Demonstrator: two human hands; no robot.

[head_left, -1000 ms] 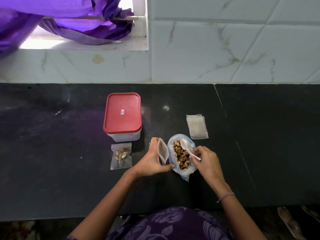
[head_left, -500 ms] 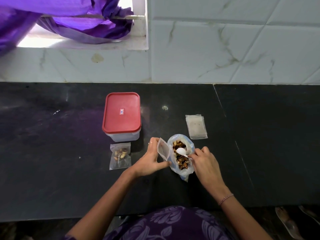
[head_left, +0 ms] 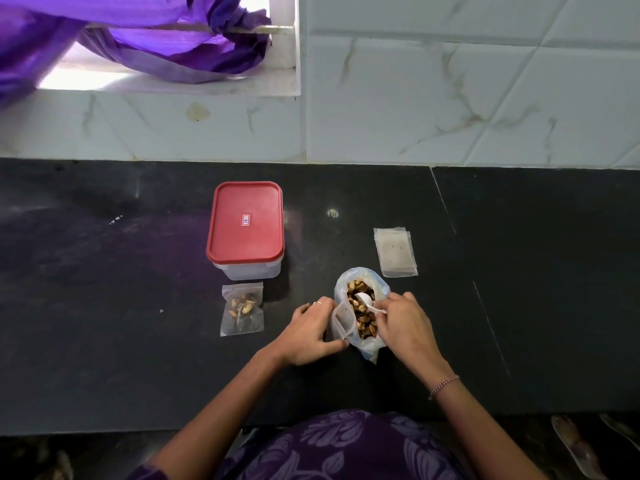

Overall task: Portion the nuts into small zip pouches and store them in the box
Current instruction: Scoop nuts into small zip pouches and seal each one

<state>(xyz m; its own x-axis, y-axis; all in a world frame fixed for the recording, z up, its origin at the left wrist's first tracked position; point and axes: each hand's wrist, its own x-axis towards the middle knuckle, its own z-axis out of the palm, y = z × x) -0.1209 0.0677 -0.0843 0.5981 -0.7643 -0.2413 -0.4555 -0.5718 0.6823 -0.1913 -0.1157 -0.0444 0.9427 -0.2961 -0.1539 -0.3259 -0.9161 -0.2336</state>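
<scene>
Biggest worry here is honestly the bag of nuts (head_left: 361,315) sitting just below the middle of the frame on the dark counter (head_left: 104,341): it's a floppy thin plastic bag standing open with nothing propping it, so if either hand nudges it sideways I'd guess it slumps and dumps nuts across the counter. Next risk is the red-lidded box (head_left: 245,227) left of centre, which is closed, so nothing can go in until someone frees a hand to pop that lid. The one filled pouch (head_left: 242,309) lies flat right in front of the box, fine where it is, though I can't tell if its zip is pressed shut. The stack of empty pouches (head_left: 395,251) is up and to the right of the bag, well clear. Smaller stuff: the empty pouch (head_left: 341,322) being filled is tiny and its mouth is narrow, so a heaped spoon could easily miss and scatter nuts between pouch and bag. Pose-wise, the left hand (head_left: 308,329) is curled around that pouch, thumb low and fingers on the far side, pinching it upright and pressed against the bag's left edge. The right hand (head_left: 403,327) is palm-down over the bag's right side, fingertips clenched on the handle of a white spoon (head_left: 363,300) whose bowl sits among the nuts, apparently mid-scoop. Both forearms come in from the bottom of the frame, angled toward each other.
</scene>
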